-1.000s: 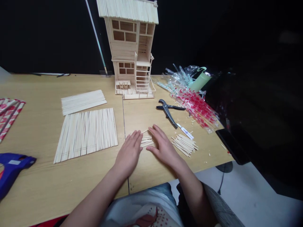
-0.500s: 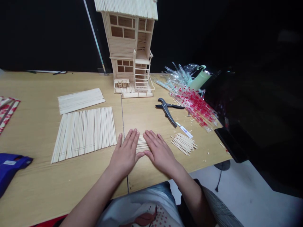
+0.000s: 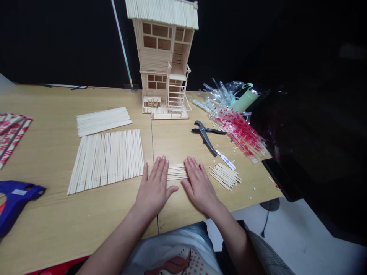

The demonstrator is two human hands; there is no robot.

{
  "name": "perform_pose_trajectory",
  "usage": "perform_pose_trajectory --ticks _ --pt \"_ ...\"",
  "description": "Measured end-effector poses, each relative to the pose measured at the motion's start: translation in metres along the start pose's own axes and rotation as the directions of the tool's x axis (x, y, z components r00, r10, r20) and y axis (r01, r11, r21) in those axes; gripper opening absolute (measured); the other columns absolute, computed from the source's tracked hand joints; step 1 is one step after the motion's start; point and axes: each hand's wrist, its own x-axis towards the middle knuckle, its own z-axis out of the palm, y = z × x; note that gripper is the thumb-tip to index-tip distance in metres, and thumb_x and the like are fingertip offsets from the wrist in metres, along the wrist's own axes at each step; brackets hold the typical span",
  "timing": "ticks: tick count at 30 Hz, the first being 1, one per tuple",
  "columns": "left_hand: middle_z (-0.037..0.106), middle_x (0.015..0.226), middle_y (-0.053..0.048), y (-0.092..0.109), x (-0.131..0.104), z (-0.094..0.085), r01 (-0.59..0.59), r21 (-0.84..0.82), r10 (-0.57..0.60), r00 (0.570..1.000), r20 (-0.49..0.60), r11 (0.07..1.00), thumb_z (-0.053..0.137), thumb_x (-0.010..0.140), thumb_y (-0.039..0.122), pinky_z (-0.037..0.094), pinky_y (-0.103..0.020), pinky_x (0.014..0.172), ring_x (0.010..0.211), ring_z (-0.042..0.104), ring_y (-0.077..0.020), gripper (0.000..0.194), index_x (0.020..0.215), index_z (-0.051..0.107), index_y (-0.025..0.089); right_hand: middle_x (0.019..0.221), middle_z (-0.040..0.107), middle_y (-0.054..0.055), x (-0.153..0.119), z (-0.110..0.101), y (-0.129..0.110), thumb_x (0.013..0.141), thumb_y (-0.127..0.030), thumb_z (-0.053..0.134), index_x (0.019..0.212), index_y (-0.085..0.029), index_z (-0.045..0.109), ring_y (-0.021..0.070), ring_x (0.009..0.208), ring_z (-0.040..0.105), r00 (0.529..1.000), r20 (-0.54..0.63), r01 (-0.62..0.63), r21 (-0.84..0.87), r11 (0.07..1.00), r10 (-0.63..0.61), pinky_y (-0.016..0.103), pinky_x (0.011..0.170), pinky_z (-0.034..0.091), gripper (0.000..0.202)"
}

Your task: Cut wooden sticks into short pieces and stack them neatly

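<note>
1. Pale wooden sticks, short ones, lie side by side in a flat row (image 3: 177,172) on the table (image 3: 114,217), just in front of the person and between the two hands.
2. The long axis of this row goes from left to right, from one hand to the other. The fingers point away from the body, so they stand across the direction of the sticks.
3. The left hand (image 3: 151,189) is flat and open at the left ends, its thumb spread toward the near side of the row. It does not grip anything.
4. The right hand (image 3: 200,187) is also flat and open, with the fingers at the right ends; it has nothing in grasp. Neither hand is clearly nearer. How much of the ends is under the fingers, I cannot tell.
5. Just to the right of the right hand is a loose pile of short sticks (image 3: 226,176). Beyond it lie a small white-handled tool (image 3: 228,160) and dark pliers (image 3: 206,138).
6. To the left of the left hand lies a wide panel of long sticks (image 3: 106,160).
</note>
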Motion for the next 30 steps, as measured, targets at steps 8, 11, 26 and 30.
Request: perform_pose_trajectory --ticks 8,11,26,30 --pt "0.024 0.161 -0.018 -0.001 -0.001 0.002 -0.012 -0.037 0.012 1.000 -0.001 0.999 0.037 0.096 0.062 0.011 -0.059 0.123 0.152 0.019 -0.0306 0.083 0.156 0.023 0.007 0.164 0.019 0.013 -0.002 0.002 -0.006 0.105 -0.038 0.032 0.160 -0.013 -0.001 0.0235 0.153 0.013 0.998 0.054 0.011 0.043 0.999 -0.013 0.053 0.124 0.015 0.069" --pt "0.024 0.161 -0.018 -0.001 0.000 0.000 -0.001 -0.054 0.001 1.000 0.003 0.999 0.039 0.096 0.060 0.014 -0.058 0.123 0.152 0.020 -0.0298 0.081 0.156 0.024 0.007 0.164 0.021 0.013 -0.003 0.003 -0.004 0.105 -0.037 0.031 0.160 -0.015 -0.003 0.0232 0.153 0.015 1.000 0.010 0.000 0.092 0.996 -0.001 0.052 0.124 0.017 0.068" --pt "0.015 0.164 -0.018 0.010 -0.012 -0.012 0.014 -0.209 -0.015 1.000 -0.003 0.978 0.035 0.096 0.064 0.017 -0.047 0.125 0.154 0.010 -0.0253 0.085 0.157 0.018 0.007 0.162 0.028 0.011 -0.011 0.033 0.010 0.105 -0.042 0.029 0.161 -0.021 0.008 0.0256 0.150 0.025 0.994 -0.102 0.055 0.107 0.993 -0.044 0.059 0.122 0.017 0.063" --pt "0.019 0.164 -0.018 -0.021 -0.009 -0.035 0.041 -0.256 -0.054 0.998 -0.044 0.966 0.042 0.096 0.059 0.023 -0.047 0.123 0.153 0.013 -0.0247 0.083 0.157 0.015 0.010 0.163 0.026 0.008 -0.014 0.032 0.014 0.104 -0.043 0.029 0.160 -0.022 0.014 0.0245 0.151 0.023 0.982 -0.181 0.007 0.277 0.961 0.045 0.055 0.124 0.013 0.062"
